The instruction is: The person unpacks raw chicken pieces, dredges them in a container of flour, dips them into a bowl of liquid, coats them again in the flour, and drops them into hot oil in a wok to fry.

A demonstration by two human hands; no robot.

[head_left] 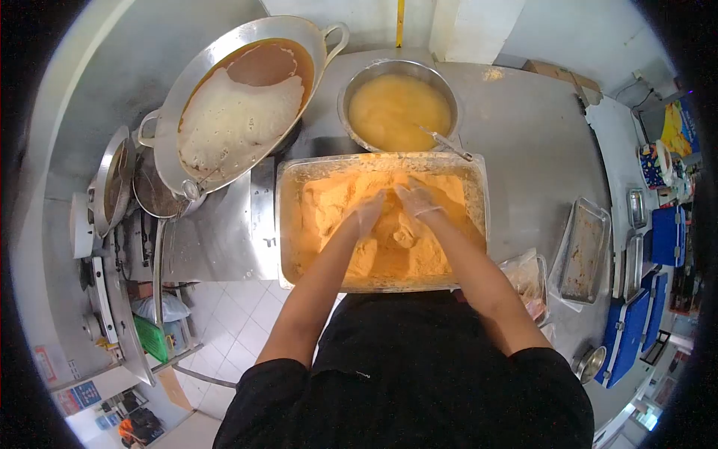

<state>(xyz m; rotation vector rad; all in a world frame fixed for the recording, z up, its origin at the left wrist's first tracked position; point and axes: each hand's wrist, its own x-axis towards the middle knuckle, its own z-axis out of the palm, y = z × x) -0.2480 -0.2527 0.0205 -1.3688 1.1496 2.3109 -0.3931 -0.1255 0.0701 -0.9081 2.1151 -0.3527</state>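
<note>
A clear rectangular tub (479, 217) holds orange breading flour (329, 202) heaped unevenly against its walls. My left hand (369, 212), in a thin clear glove, reaches into the flour with its fingers stretched forward and partly coated. Close beside it my right hand (419, 200), gloved the same way, has its fingers extended over the mound, dusted with flour. I see nothing clearly gripped in either hand. A lumpy flour-coated piece (404, 238) lies below and between my hands, apart from the fingertips. What the flour covers is hidden.
Behind the tub stands a steel bowl of yellow liquid (400, 108) with a metal utensil (446, 142) across its rim. To the left is a large wok of foaming oil (239, 112). A bagged tray (527, 280) and a metal tray (582, 251) lie right.
</note>
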